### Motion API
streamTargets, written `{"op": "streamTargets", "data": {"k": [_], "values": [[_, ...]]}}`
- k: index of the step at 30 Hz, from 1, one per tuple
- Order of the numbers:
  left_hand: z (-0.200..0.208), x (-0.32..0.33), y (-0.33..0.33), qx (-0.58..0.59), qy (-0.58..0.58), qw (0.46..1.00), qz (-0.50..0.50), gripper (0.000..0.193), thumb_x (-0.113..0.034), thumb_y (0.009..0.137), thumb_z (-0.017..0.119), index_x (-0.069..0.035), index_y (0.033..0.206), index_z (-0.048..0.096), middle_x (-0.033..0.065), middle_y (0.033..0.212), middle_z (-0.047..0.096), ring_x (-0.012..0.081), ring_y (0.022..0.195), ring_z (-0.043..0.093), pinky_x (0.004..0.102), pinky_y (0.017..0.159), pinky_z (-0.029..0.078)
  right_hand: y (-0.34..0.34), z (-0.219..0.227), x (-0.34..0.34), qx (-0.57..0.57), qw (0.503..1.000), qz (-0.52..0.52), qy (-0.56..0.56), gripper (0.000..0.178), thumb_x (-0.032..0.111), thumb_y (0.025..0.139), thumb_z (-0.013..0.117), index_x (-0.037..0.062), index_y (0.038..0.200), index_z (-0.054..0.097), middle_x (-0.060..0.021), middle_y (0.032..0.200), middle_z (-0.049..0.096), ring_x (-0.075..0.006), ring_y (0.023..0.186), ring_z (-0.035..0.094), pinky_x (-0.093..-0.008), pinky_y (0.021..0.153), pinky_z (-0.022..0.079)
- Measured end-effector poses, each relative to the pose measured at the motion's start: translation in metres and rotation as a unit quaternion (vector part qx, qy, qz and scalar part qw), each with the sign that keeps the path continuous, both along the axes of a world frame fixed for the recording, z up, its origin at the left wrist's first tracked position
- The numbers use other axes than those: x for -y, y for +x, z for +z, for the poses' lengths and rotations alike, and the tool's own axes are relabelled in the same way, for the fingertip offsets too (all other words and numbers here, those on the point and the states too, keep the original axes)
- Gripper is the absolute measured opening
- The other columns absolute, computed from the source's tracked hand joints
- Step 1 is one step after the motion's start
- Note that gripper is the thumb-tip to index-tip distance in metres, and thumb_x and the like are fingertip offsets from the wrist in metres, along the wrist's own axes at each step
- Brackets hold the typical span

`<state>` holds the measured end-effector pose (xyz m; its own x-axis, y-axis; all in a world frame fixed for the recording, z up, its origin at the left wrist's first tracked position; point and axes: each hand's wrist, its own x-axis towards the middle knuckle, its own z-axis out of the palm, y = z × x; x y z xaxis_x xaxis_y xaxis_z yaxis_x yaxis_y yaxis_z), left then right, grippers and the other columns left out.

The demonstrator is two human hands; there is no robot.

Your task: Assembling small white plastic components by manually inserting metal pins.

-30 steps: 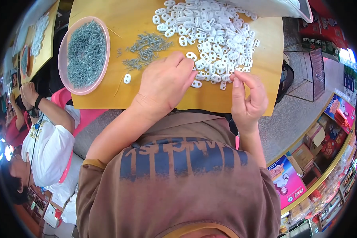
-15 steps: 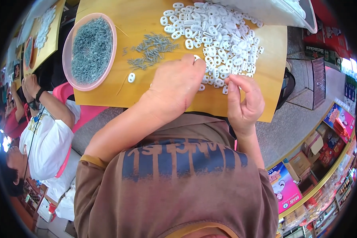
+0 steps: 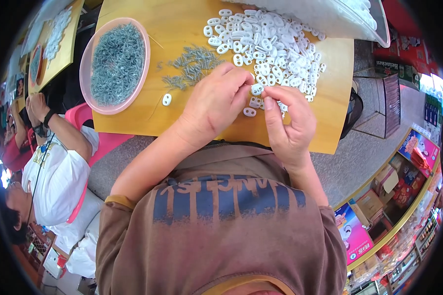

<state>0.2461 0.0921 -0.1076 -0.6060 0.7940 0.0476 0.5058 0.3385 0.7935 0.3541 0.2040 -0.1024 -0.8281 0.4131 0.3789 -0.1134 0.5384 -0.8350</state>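
Observation:
Above the table's near edge, my left hand [image 3: 212,104] pinches a small white oval two-hole plastic piece [image 3: 257,89] at its fingertips. My right hand [image 3: 293,120] meets it from the right, thumb and forefinger close together beside that piece; whatever they grip is too small to make out. Just beyond both hands spreads a heap of similar white pieces [image 3: 275,46]. Left of the heap lies a loose cluster of small grey screw-like pieces [image 3: 194,65]. One white piece [image 3: 167,100] sits apart, nearer to my left forearm.
A pink oval basin [image 3: 87,81] full of grey screw-like pieces stands on the yellow table [image 3: 128,123] at left. A translucent container [image 3: 325,24] with white pieces rests at the far right. Another person [image 3: 59,167] sits to the left; a glass display case [image 3: 379,211] stands at right.
My left hand has lifted back from the heap with a white piece. My right hand has moved left and up, so the fingertips of both hands now meet around it.

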Motion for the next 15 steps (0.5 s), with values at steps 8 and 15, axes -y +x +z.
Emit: {"op": "streamTargets", "data": {"k": [8,15], "values": [[0.032,0.004,0.002,0.450,0.100,0.879,0.122,0.008,-0.010,0.081,0.053,-0.004,0.085,0.051,0.0017,0.072,0.052,0.0063,0.056,0.046,0.0181,0.050,0.038,-0.003,0.009,0.010,0.078,0.985,0.003,-0.153,0.016,0.001,0.079,0.054,-0.0032,0.095,0.054,-0.0087,0.088,0.056,-0.0145,0.077,0.054,-0.0242,0.070,0.043],[0.042,0.027,0.008,0.543,0.202,0.805,0.130,0.009,-0.007,0.083,0.052,-0.002,0.088,0.047,0.0001,0.071,0.052,0.0017,0.049,0.039,0.0140,0.041,0.030,-0.011,0.026,0.020,0.079,0.869,0.070,-0.483,0.014,0.000,0.081,0.051,-0.0036,0.095,0.052,-0.0083,0.092,0.054,-0.0140,0.081,0.054,-0.0253,0.073,0.045]]}}
